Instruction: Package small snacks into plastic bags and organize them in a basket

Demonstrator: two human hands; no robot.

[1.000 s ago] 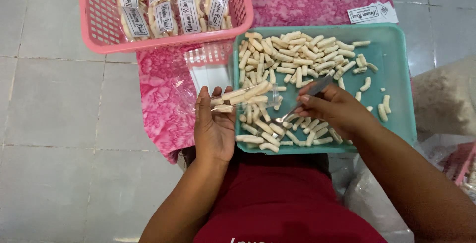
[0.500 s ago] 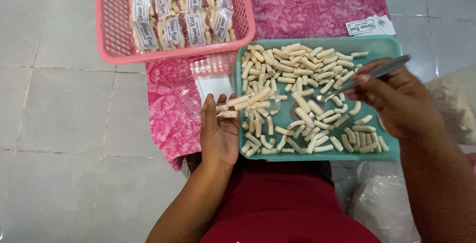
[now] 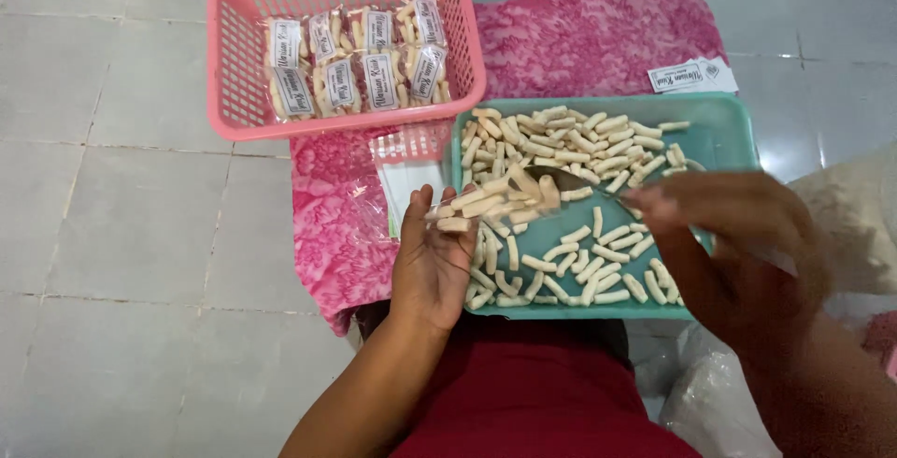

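Left hand cupped, fingers grasping clear bag of snack sticks. Spoon pinched by right hand, blurred. Teal tray under fingers; pink basket beyond.

Pink basket, teal tray

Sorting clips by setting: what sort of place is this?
Probably a home snack-packing spot on a tiled floor: a teal tray of finger snacks, a pink basket of sealed packets.
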